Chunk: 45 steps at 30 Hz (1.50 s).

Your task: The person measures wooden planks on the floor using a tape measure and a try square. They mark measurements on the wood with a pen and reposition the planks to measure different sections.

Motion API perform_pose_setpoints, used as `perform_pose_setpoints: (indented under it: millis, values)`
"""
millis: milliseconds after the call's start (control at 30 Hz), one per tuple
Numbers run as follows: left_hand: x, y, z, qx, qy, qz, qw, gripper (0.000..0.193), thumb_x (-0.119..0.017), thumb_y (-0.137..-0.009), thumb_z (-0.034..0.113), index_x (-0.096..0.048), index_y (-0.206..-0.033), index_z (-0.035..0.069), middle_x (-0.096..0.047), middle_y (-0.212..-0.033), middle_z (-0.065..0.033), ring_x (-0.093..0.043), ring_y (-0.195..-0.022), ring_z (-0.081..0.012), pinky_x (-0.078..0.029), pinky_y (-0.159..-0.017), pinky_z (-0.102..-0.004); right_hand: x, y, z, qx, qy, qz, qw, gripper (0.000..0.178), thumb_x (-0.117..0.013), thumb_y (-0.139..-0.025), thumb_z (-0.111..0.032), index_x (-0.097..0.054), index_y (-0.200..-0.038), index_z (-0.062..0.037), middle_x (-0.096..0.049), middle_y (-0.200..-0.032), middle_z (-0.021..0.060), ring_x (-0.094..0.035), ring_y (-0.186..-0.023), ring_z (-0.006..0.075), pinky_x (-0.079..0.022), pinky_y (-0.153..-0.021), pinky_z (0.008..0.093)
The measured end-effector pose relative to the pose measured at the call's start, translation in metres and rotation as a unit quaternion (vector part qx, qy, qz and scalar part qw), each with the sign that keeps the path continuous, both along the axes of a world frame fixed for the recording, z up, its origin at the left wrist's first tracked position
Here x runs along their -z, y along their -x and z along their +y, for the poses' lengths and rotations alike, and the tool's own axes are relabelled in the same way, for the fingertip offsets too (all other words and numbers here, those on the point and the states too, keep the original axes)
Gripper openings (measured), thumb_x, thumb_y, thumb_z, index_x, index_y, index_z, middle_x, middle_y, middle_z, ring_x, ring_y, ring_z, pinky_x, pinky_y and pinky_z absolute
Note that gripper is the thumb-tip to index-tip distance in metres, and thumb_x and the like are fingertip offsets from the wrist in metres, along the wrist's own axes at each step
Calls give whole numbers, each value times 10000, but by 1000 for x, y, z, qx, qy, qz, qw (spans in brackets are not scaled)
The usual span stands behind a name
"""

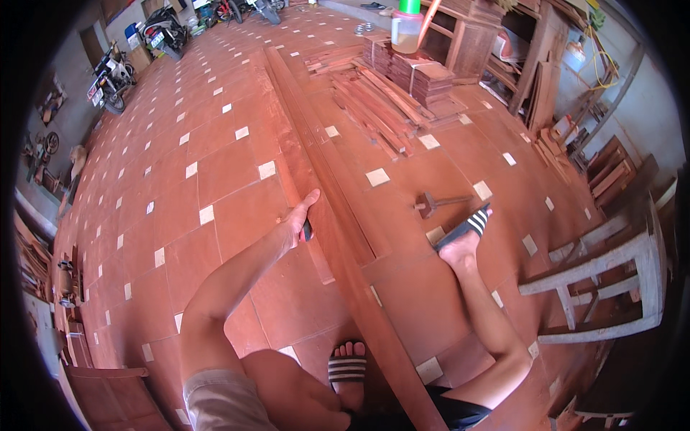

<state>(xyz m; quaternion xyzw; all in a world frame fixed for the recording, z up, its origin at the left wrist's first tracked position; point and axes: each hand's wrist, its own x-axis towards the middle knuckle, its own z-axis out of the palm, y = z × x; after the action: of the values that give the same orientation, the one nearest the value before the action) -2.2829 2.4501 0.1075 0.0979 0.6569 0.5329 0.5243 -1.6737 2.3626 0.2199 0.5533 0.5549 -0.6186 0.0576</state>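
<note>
Where, mid-frame, the left hand (298,220) overlaps a long reddish-brown wooden board (335,231) (small black object (307,230) alongside), its grip is unclear.

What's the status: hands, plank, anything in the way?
Left hand at long plank, small dark object partly showing there; right hand out of view. Plank stretches lengthwise, near to far. Hammer-like tool on floor right of plank, apart from it.
</note>
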Motion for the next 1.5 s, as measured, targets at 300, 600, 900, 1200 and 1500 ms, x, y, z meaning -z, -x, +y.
perform_pose_setpoints:
  millis: [300,600,900,1200,1500]
  values:
    - [-23,93,61,-6,190,244,951,653,-690,-908,688,-661,-973,39,-655,-693,-102,-539,-442,-180,-396,-388,-345,55,14,2,-100,-134,73,983,750,-789,-839,-568,-676,-1303,10,-761,-1069,134,-718,-876,264,-588,-783,410]
    - [-40,83,-42,-173,-6,-1,985,213,-629,-926,274,-509,-994,110,-562,-807,-79,-630,-675,-203,-531,-595,-365,146,189,95,-26,-47,109,993,735,-956,-697,-401,-718,-1184,96,-778,-1070,199,-749,-989,236,-594,-861,377]
    - [-27,-21,-202,-211,63,-189,957,288,-626,-912,240,-581,-1116,42,-640,-855,-108,-645,-711,-217,-573,-640,-347,180,235,98,31,-70,252,965,729,-926,-815,-348,-642,-1305,110,-753,-1087,152,-714,-1035,188,-574,-909,325]
    - [-15,-108,-180,-25,147,-241,959,429,-542,-1018,301,-482,-1387,91,-682,-938,-142,-671,-728,-240,-575,-620,-401,168,138,97,5,-77,212,974,497,-818,-920,-94,-617,-1340,81,-746,-1021,95,-715,-919,157,-575,-835,289]
    - [-64,-126,-130,363,0,200,910,806,-555,-928,-42,-53,-1546,87,-501,-1227,-202,-638,-834,-176,-536,-741,-313,74,267,90,-99,-199,376,900,286,-709,-977,-20,-677,-1260,13,-754,-1016,102,-705,-894,131,-570,-818,285]
